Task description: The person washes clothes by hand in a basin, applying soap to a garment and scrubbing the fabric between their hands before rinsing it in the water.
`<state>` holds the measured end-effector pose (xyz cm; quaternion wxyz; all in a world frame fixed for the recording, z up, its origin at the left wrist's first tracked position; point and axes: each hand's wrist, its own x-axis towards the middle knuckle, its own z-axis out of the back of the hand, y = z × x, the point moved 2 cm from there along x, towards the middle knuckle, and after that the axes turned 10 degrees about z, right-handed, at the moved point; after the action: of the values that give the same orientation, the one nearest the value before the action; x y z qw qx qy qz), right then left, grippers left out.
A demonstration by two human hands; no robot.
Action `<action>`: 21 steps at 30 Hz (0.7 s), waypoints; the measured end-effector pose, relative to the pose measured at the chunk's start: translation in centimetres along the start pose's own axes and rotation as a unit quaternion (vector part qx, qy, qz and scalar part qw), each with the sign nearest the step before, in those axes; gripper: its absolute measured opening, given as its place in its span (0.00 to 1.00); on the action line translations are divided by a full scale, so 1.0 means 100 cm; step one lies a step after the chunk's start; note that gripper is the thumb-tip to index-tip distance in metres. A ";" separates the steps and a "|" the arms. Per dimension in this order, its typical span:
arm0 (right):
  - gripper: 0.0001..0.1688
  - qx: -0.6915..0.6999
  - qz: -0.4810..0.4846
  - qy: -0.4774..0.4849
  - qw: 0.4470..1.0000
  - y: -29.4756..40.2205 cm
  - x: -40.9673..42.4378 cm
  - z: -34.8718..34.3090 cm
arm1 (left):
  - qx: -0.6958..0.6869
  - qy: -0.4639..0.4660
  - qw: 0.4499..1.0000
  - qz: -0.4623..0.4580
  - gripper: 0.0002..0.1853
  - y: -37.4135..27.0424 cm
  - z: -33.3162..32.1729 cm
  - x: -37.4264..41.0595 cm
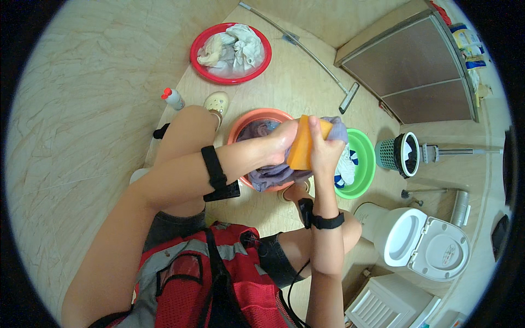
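My right hand grips an orange block, seemingly laundry soap or a scrubbing board, together with part of a wet purple-grey cloth. Against the block's left side lies my left hand; its fingers are partly hidden, and whether they hold cloth is unclear. Both hands are above an orange plastic basin, where more of the cloth lies in water. Some of the cloth hangs over the basin's near rim, and a bunch of it shows beyond my right hand.
A green basin with white and blue cloth touches the work area's right. Farther off are a red basin of white laundry, a floor squeegee and a bottle. A bin and toilet stand right.
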<state>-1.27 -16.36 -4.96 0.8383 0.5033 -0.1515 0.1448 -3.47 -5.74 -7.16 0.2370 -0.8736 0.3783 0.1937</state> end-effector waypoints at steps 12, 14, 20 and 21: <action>0.37 -0.141 -0.115 0.074 0.980 0.013 0.000 -0.020 | -0.001 -0.036 0.999 -0.003 0.19 -0.011 -0.005 0.006; 0.34 -0.129 -0.130 0.080 0.980 0.015 0.001 -0.020 | 0.038 -0.021 0.999 -0.030 0.19 -0.011 -0.004 0.010; 0.35 -0.158 -0.239 0.209 0.935 0.023 0.006 -0.012 | 0.043 -0.057 0.997 -0.014 0.17 -0.007 0.008 0.018; 0.35 -0.144 -0.315 0.270 0.898 0.021 0.003 -0.012 | 0.078 -0.054 0.995 0.015 0.17 -0.006 0.010 0.019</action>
<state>-1.66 -14.29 -3.70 0.9121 0.3402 0.2280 -0.0197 -2.00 -5.91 -8.83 0.3221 -0.8348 0.3918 0.2141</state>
